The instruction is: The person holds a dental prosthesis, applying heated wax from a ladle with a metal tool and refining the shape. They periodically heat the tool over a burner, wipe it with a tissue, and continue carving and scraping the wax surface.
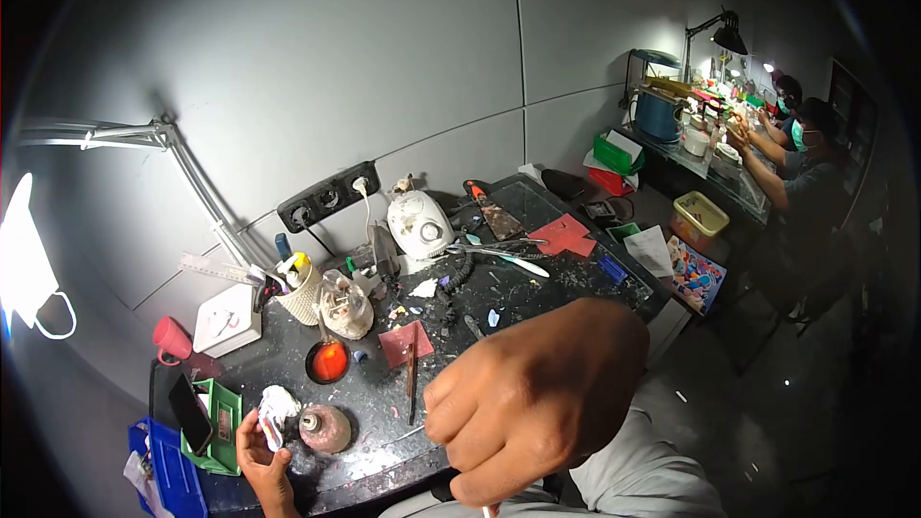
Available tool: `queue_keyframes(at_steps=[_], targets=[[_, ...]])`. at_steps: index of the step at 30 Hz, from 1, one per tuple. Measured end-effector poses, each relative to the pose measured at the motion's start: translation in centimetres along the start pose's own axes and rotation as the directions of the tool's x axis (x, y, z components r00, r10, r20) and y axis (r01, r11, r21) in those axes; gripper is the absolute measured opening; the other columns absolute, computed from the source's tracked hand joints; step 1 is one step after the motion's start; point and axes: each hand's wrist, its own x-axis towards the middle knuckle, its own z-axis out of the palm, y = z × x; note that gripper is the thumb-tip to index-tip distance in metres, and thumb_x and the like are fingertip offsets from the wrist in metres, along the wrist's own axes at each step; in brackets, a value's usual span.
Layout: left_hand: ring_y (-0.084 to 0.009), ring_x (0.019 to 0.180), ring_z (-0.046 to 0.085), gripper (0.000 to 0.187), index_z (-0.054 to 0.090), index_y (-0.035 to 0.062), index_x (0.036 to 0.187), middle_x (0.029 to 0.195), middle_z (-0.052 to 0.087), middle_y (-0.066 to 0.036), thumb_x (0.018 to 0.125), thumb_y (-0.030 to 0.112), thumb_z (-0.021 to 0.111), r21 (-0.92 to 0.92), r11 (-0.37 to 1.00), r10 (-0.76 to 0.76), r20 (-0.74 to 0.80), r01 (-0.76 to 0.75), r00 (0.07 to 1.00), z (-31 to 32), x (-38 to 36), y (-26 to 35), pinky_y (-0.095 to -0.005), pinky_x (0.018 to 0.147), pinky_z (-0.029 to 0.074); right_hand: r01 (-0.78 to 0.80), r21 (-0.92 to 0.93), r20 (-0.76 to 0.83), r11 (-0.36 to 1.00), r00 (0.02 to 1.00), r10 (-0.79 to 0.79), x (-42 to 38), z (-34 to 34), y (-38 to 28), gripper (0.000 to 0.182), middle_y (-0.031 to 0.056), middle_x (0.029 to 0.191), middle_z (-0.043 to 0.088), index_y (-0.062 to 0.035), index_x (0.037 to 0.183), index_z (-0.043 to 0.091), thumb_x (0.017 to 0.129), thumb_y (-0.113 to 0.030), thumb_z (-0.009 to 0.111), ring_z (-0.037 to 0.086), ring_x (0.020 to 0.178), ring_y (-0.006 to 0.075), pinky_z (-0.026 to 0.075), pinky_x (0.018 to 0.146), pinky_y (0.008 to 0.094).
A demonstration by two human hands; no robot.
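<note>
My left hand is at the front left of the dark table, its fingers closed around a white plaster-like piece. Just right of it stands a squat, pinkish glass bottle with a metal cap. My right hand is large in the foreground, curled into a fist above the table's front edge. A thin pale tip shows below that fist; what tool it belongs to is hidden. Behind the bottle lies a small dark pan with glossy orange-red stuff in it. A dark red stick lies across a pink sheet.
A green box with a phone borders my left hand, above a blue bin. Farther back are a pink mug, a white machine and a power strip. Two people work at a bench far right.
</note>
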Motion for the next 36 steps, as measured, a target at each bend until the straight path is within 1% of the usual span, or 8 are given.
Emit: queue_keyframes(at_steps=[4, 6, 10, 21, 27, 29, 32, 36], targets=[[-0.0167, 0.109, 0.056, 0.091, 0.050, -0.0045, 0.133, 0.116, 0.057, -0.005, 0.064, 0.037, 0.093, 0.004, 1.000, 0.006, -0.006, -0.006, 1.000, 0.4, 0.0, 0.2, -0.0297, 0.096, 0.043, 0.097, -0.033, 0.098, 0.995, 0.991, -0.094, 0.6, -0.3, -0.1, 0.009, 0.0030, 0.065, 0.055, -0.0029, 0.076, 0.063, 0.074, -0.010, 0.067, 0.058, 0.067, 0.0221, 0.047, 0.061, 0.0348], [-0.0168, 0.110, 0.056, 0.092, 0.050, -0.0047, 0.133, 0.117, 0.057, -0.006, 0.064, 0.038, 0.093, 0.001, 1.000, 0.021, 0.000, -0.021, 1.000, 0.4, 0.1, 0.2, -0.0296, 0.096, 0.043, 0.233, -0.007, 0.007, 0.973, 0.973, -0.233, 1.4, -0.2, -0.1, 0.016, 0.0053, 0.064, 0.050, 0.0017, 0.075, 0.064, 0.082, -0.012, 0.070, 0.050, 0.056, 0.0199, 0.038, 0.051, 0.0322], [-0.0175, 0.112, 0.054, 0.092, 0.051, -0.0038, 0.132, 0.117, 0.057, -0.006, 0.059, 0.033, 0.095, -0.041, 0.999, -0.033, -0.018, 0.032, 0.999, 0.6, 0.0, 0.4, -0.0305, 0.099, 0.040, 0.301, 0.039, -0.204, 0.953, 0.936, -0.287, 1.4, -0.2, 0.3, 0.017, 0.0087, 0.063, 0.048, 0.0076, 0.083, 0.066, 0.086, -0.009, 0.069, 0.050, 0.054, 0.0229, 0.038, 0.047, 0.0350], [-0.0187, 0.115, 0.057, 0.091, 0.051, -0.0046, 0.132, 0.122, 0.059, -0.008, 0.062, 0.036, 0.094, -0.009, 0.999, -0.036, -0.002, 0.036, 0.999, 0.7, 0.0, 0.3, -0.0321, 0.102, 0.041, 0.245, -0.017, -0.284, 0.969, 0.928, -0.240, 1.1, 2.0, 1.5, 0.019, 0.0140, 0.072, 0.061, 0.0077, 0.083, 0.068, 0.082, -0.011, 0.070, 0.059, 0.061, 0.0238, 0.044, 0.049, 0.0328], [-0.0195, 0.114, 0.057, 0.086, 0.053, -0.0040, 0.130, 0.119, 0.060, -0.009, 0.062, 0.028, 0.095, -0.038, 0.997, -0.072, 0.032, 0.073, 0.997, 1.0, 0.0, 1.0, -0.0329, 0.102, 0.041, 0.233, -0.082, -0.064, 0.969, 0.969, -0.239, 1.7, -0.6, 0.6, 0.019, 0.0164, 0.078, 0.064, 0.0067, 0.086, 0.070, 0.081, -0.012, 0.072, 0.062, 0.064, 0.0250, 0.047, 0.051, 0.0324], [-0.0200, 0.117, 0.056, 0.087, 0.052, -0.0041, 0.131, 0.123, 0.059, -0.010, 0.062, 0.028, 0.094, -0.024, 0.996, -0.089, 0.023, 0.089, 0.996, 0.9, 0.0, 0.7, -0.0335, 0.103, 0.040, -0.027, -0.031, 0.133, 0.999, 0.991, 0.031, 0.9, -0.6, 0.1, 0.021, 0.0075, 0.079, 0.063, -0.0003, 0.094, 0.070, 0.087, -0.020, 0.071, 0.062, 0.070, 0.0199, 0.053, 0.067, 0.0319], [-0.0217, 0.123, 0.054, 0.092, 0.050, -0.0053, 0.134, 0.130, 0.057, -0.011, 0.062, 0.029, 0.095, -0.104, 0.993, -0.046, 0.059, 0.052, 0.997, 0.5, 0.3, 0.0, -0.0344, 0.107, 0.038, -0.127, -0.150, 0.250, 0.981, 0.955, 0.162, 0.8, -1.1, 0.2, 0.027, 0.0078, 0.089, 0.069, -0.0014, 0.100, 0.073, 0.085, -0.024, 0.073, 0.066, 0.073, 0.0178, 0.057, 0.071, 0.0295], [-0.0206, 0.122, 0.050, 0.089, 0.054, -0.0022, 0.131, 0.123, 0.051, -0.006, 0.056, 0.021, 0.096, -0.020, 0.999, -0.022, 0.271, 0.028, 0.962, 0.3, 1.2, 0.7, -0.0338, 0.106, 0.035, -0.168, -0.304, 0.190, 0.938, 0.954, 0.232, 0.8, -0.9, 0.5, 0.033, 0.0045, 0.080, 0.070, -0.0041, 0.096, 0.074, 0.084, -0.034, 0.073, 0.068, 0.071, 0.0152, 0.059, 0.068, 0.0331]])
